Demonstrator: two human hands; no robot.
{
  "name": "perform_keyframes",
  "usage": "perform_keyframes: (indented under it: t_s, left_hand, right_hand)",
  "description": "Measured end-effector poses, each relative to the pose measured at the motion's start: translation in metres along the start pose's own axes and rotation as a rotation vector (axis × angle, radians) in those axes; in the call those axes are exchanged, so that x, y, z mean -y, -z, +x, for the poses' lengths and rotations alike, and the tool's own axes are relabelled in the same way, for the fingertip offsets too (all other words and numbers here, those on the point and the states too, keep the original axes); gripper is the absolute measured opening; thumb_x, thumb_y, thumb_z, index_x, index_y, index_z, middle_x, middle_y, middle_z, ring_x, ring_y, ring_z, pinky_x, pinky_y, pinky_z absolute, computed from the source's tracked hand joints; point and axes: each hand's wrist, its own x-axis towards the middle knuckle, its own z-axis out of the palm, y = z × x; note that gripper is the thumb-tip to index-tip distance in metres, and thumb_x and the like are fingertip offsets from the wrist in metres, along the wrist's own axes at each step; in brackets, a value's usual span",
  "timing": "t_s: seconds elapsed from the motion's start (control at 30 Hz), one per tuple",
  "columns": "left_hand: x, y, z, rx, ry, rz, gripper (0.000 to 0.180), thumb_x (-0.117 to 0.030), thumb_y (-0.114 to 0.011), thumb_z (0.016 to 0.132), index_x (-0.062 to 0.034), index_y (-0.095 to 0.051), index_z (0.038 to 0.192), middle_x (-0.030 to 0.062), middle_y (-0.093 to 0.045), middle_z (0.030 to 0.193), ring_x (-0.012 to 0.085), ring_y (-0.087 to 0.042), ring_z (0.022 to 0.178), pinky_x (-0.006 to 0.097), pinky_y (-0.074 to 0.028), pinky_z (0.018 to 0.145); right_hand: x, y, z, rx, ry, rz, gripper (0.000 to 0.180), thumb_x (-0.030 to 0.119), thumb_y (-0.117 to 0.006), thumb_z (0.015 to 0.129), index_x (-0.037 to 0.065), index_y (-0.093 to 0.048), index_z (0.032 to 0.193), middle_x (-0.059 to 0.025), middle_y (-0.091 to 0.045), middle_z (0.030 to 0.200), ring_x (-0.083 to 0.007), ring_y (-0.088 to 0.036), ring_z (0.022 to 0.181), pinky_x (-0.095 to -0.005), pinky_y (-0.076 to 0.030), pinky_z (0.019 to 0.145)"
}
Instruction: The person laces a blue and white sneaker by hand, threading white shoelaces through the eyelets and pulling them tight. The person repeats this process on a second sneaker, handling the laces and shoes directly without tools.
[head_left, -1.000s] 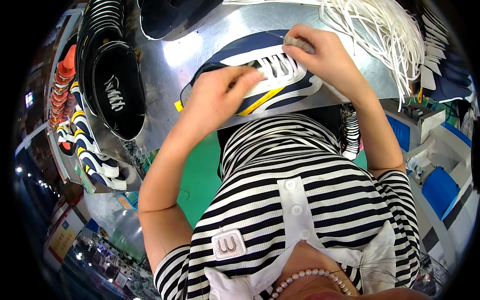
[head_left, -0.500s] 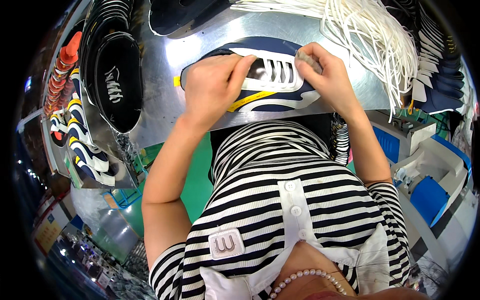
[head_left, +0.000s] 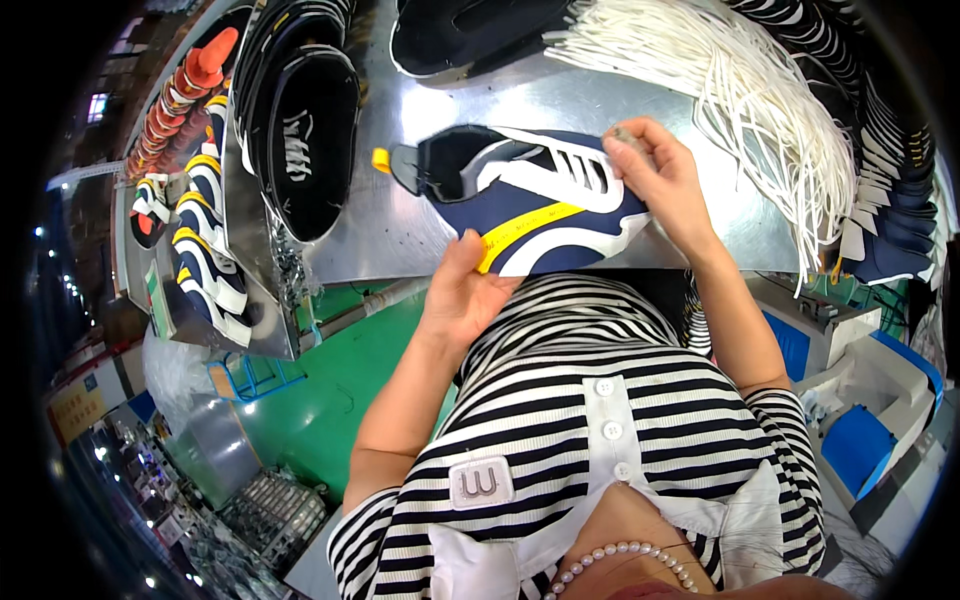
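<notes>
Held between thumb and fingers of the left hand (head_left: pixel 468 290) is the near side of a navy shoe upper (head_left: pixel 590 232), while its toe end is touched by the right hand (head_left: pixel 665 180), whose thumb and fingertips are brought close together; whether a lace end is pinched there cannot be told. The upper is set at the near edge of a metal table (head_left: pixel 385 222), heel to the left. Below, the view is filled by a striped shirt (head_left: pixel 560 370), with green floor (head_left: pixel 300 425) seen beside it. Farther back on the table, a large bundle of white laces (head_left: pixel 740 110) is spread. To the left, black-lined uppers (head_left: pixel 312 190) are stacked, flanked by a row of navy-and-white uppers (head_left: pixel 205 225) and orange pieces (head_left: pixel 175 120); another dark upper (head_left: pixel 470 35) is cut off by the top edge. Part of the toe end is covered by the right fingers. On the shirt, a pale patch (head_left: pixel 481 482) bears a raised mark. Small dark print is carried on the upper's yellow stripe (head_left: pixel 535 226). A finger of the right hand is wrapped in a greyish covering (head_left: pixel 622 134).
</notes>
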Motion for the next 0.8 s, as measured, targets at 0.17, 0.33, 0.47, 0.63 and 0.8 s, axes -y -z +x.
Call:
perform_keyframes:
  t_s: [0.17,0.33,0.47,0.63,0.8]
  left_hand:
    - [-0.025,-0.102,-0.024,-0.322,-0.923,0.727,0.037,0.007,-0.072,0.079,0.0017,-0.062,0.114,0.0082,-0.068,0.104,0.0149,-0.065,0.087,0.028,-0.053,0.079]
    - [-0.079,-0.075,0.012,-0.532,-0.931,2.247,0.032,-0.015,-0.069,0.088,0.0055,-0.059,0.110,0.0246,-0.062,0.107,0.0424,-0.063,0.092,0.044,-0.052,0.079]
    - [-0.162,-0.025,0.109,-1.097,-0.989,2.554,0.043,-0.035,-0.065,0.090,0.0042,-0.052,0.102,0.0218,-0.059,0.102,0.0378,-0.067,0.079,0.044,-0.056,0.067]
    - [-0.253,0.039,0.149,-1.130,-1.012,2.515,0.046,-0.040,-0.065,0.089,0.0045,-0.057,0.099,0.0246,-0.062,0.098,0.0423,-0.063,0.089,0.050,-0.051,0.075]
    - [-0.205,0.009,0.121,-0.710,-0.980,2.534,0.081,-0.036,-0.072,0.084,0.0112,-0.035,0.138,0.0357,-0.043,0.133,0.0498,-0.045,0.121,0.050,-0.038,0.104]
  right_hand:
    - [-0.004,-0.015,0.015,-0.079,0.082,-0.226,0.025,0.024,-0.070,0.088,0.005,-0.066,0.104,-0.0058,-0.069,0.089,-0.0112,-0.061,0.082,-0.0246,-0.047,0.072]
    - [-0.007,0.024,0.049,-0.307,0.236,-0.829,0.021,0.023,-0.069,0.086,0.016,-0.070,0.105,-0.0078,-0.067,0.069,-0.0244,-0.065,0.062,-0.0353,-0.050,0.059]
    - [0.000,0.054,0.086,-0.360,0.346,-1.053,0.024,0.022,-0.066,0.087,0.020,-0.069,0.110,-0.0080,-0.068,0.071,-0.0269,-0.066,0.066,-0.0381,-0.051,0.061]
    - [0.010,0.089,0.108,-0.311,0.334,-1.197,0.027,0.019,-0.063,0.086,0.019,-0.069,0.112,-0.0081,-0.068,0.073,-0.0264,-0.066,0.068,-0.0382,-0.050,0.063]
    - [0.016,0.086,0.143,-0.193,0.407,-1.284,0.027,0.021,-0.061,0.087,0.019,-0.069,0.112,-0.0079,-0.070,0.079,-0.0282,-0.067,0.074,-0.0399,-0.051,0.067]
